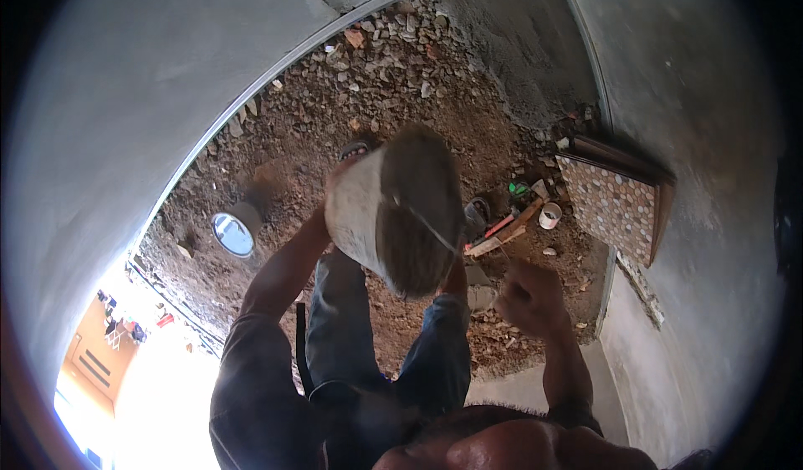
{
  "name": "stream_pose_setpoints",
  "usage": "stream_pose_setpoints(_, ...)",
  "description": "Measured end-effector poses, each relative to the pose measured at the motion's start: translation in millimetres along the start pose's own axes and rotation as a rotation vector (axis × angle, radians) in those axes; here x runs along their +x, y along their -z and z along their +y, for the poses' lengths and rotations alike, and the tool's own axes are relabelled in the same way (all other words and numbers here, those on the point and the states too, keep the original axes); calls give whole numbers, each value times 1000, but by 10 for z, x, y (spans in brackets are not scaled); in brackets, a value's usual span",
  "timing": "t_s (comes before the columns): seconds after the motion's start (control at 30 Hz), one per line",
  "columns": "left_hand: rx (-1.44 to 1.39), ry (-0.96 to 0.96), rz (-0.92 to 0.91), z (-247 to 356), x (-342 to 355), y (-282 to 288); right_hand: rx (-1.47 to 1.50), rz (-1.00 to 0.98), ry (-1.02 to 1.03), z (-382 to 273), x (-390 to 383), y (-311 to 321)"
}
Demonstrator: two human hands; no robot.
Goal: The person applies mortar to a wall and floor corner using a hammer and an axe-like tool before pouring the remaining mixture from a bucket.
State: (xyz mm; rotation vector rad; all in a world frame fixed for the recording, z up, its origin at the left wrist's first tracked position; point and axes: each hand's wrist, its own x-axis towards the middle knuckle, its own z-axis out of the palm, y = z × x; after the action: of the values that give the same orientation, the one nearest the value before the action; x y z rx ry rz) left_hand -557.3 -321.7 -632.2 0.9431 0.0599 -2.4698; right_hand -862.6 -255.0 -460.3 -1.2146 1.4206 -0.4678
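Observation:
A pale grey bucket (355, 211) is tilted in front of me, raised over the ground, its wide, dark, mud-brown end turned to the right. A thin, wire-like handle (431, 229) crosses that dark end. My left hand (338, 171) grips the bucket's far left side, with most of its fingers hidden behind it. To the right, apart from the bucket, my right hand (533, 297) is curled into a fist. What it holds, if anything, I cannot make out.
Another bucket (237, 227) with bright liquid stands at left. Right of my sandalled feet lie red-handled tools (492, 229), a wooden piece (514, 219) and a white cup (549, 215). Pebble-patterned tiles (615, 205) lean by the right wall. Rubble (393, 60) covers the ground; grey walls curve around.

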Motion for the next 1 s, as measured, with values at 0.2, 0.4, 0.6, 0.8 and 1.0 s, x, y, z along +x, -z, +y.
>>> stream_pose_setpoints(0.2, -79, -200, 392, 517, 359, 737, 122, 29, -223, 915, 1587, -533)
stream_pose_setpoints(0.4, 480, -239, 608, 722, 1713, 1253, 197, 270, -319, 2975, 3590, -813)
stream_pose_setpoints(0.6, 1374, -914, 446, 927, 2501, 1983, 559, 343, -390, 3373, 3800, -873)
stream_pose_setpoints(0.8, 661, -637, 427, 846, 2506, 1257, 764, 364, -377, 3223, 3662, -812)
stream_pose_setpoints(1.0, 1078, -682, 408, 524, 1838, 230, 1170, 549, -159, 3002, 2840, -651)
